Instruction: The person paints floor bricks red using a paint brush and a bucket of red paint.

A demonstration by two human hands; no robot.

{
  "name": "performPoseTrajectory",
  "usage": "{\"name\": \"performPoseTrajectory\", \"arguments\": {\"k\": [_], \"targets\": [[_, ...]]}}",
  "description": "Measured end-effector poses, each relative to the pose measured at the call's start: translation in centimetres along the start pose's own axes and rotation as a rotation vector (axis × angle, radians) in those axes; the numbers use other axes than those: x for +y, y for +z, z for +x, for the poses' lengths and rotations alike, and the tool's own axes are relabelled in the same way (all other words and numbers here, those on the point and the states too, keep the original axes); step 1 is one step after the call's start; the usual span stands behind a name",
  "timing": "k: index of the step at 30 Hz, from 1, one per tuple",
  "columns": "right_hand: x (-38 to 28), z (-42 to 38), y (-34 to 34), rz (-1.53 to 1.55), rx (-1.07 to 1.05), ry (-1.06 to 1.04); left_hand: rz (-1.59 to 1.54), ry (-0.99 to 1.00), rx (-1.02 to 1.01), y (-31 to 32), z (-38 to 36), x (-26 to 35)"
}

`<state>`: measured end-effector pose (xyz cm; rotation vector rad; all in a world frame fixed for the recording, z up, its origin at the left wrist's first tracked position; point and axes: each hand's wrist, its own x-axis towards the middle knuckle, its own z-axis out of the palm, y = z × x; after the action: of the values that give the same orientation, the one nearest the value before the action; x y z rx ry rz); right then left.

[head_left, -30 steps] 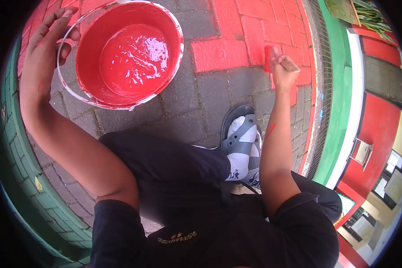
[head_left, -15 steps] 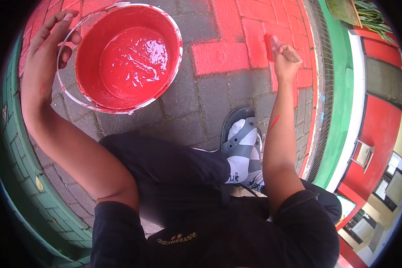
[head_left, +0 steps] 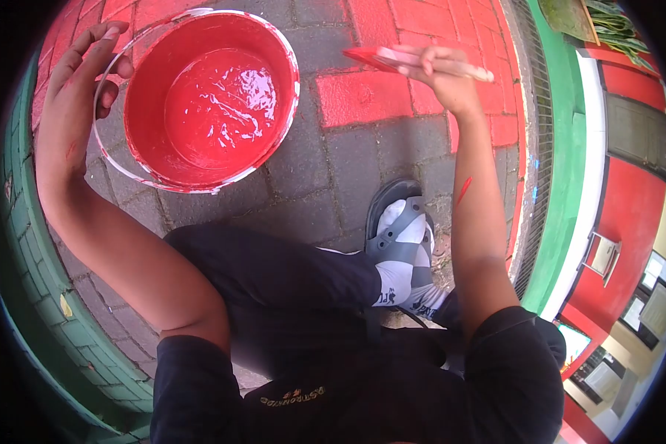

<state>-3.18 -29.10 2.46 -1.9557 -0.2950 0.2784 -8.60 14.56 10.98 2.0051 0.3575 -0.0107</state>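
While the right hand (head_left: pixel 445 74) has its fingers (head_left: pixel 422 58) wrapped round a paintbrush (head_left: pixel 414 61) — red bristles pointing left above the red-painted pavers (head_left: pixel 362 96) — the left hand (head_left: pixel 78 81) is spread loose, fingers on the wire handle (head_left: pixel 100 111). Red paint bucket (head_left: pixel 207 96) sits on the paving just beside it.

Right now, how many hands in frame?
2. Left hand rests on the bucket handle at upper left. Right hand holds the brush above the bricks, top centre.

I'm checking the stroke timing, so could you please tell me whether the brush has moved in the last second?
Yes. The brush has lifted off the bricks by the grate and swung left, toward the bucket, held in the right hand.
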Motion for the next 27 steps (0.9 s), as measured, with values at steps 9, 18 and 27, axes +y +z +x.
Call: {"name": "performPoseTrajectory", "arguments": {"k": [9,18,27], "targets": [[5.5,1.2,-5.0,-0.477,0.314,0.162,-0.005,-0.011,0.009,-0.1,0.0,0.3],[4.8,-0.2,0.2,-0.32,-0.113,-0.028,0.017,-0.015,0.023,0.3,0.4,0.2],[4.2,9.5,-5.9,-0.148,-0.421,0.178,0.002,-0.041,0.038,0.5,0.1,0.5]]}}
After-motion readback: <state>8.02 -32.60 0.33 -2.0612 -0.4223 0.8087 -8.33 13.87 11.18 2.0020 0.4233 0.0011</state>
